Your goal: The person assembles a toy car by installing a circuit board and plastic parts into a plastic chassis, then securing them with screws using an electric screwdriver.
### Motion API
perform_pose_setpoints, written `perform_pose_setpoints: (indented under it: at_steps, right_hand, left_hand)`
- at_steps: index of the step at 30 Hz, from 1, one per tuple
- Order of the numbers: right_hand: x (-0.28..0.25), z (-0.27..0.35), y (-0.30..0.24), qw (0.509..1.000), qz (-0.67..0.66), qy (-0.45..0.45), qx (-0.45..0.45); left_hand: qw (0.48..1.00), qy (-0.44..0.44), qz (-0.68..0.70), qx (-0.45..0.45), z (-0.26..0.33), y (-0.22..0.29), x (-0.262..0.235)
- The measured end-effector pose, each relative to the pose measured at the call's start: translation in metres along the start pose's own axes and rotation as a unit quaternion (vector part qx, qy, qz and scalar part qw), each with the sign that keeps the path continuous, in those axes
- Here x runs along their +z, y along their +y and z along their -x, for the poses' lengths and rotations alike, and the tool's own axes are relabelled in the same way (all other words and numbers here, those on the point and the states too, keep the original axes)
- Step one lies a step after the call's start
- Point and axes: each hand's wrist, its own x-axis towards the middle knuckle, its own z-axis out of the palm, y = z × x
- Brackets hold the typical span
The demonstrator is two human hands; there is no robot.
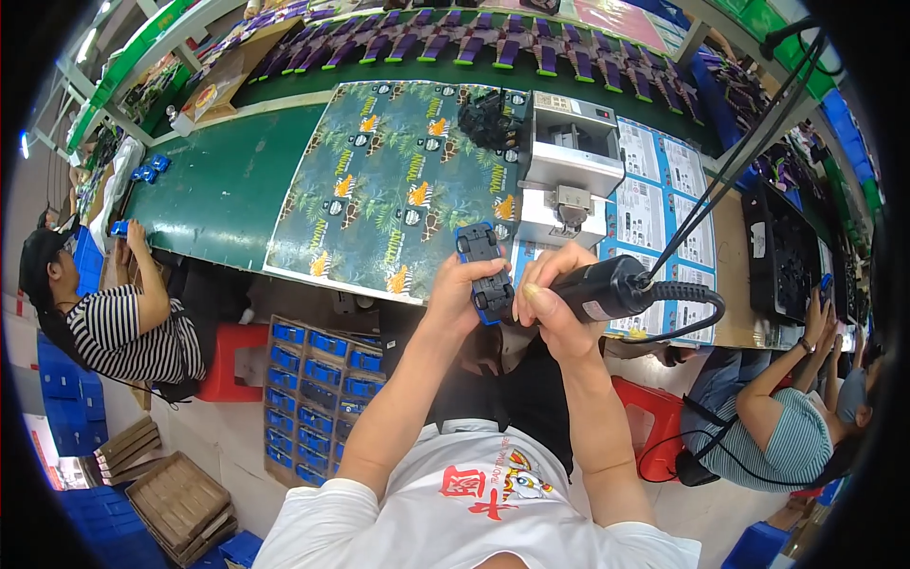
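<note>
My left hand (pixel 458 287) is closed around a blue toy car (pixel 483 254), turned so its black underside and wheels face up. In my right hand (pixel 561 303) is a black corded electric screwdriver (pixel 607 289), held sideways with its front end against the lower part of the car. My fingers hide the screwdriver's tip. A thick cable runs from its back end and loops to the right. Just beyond my hands stands a metal machine (pixel 573 142) with an open front. Beside it lies a heap of small black parts (pixel 493 119).
A patterned sheet (pixel 365 190) covers the middle of the green bench (pixel 213 204). Many purple-and-green pieces (pixel 512 49) line the far belt. A crate of blue cars (pixel 313 398) stands below left. Co-workers sit left and right; red stools (pixel 649 422) flank me. Cables (pixel 749 142) hang overhead.
</note>
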Motion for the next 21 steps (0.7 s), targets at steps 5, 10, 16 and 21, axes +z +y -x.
perform_pose_setpoints:
  at_steps: [5,10,16,21]
  right_hand:
    - [-0.009,0.006,-0.005,1.000,0.016,-0.012,-0.024]
    - [-0.034,0.008,-0.048,0.988,-0.094,0.056,-0.110]
    - [-0.103,0.004,-0.036,0.956,0.168,0.200,-0.137]
    - [-0.116,0.007,-0.037,0.930,0.267,0.243,-0.075]
  left_hand:
    - [0.998,-0.014,-0.050,0.031,0.007,0.002,0.010]
    - [0.777,-0.026,-0.531,0.337,0.002,0.042,0.032]
    - [0.256,-0.221,-0.837,0.430,-0.037,0.092,-0.011]
    - [0.224,-0.111,-0.901,0.354,-0.011,0.172,-0.061]
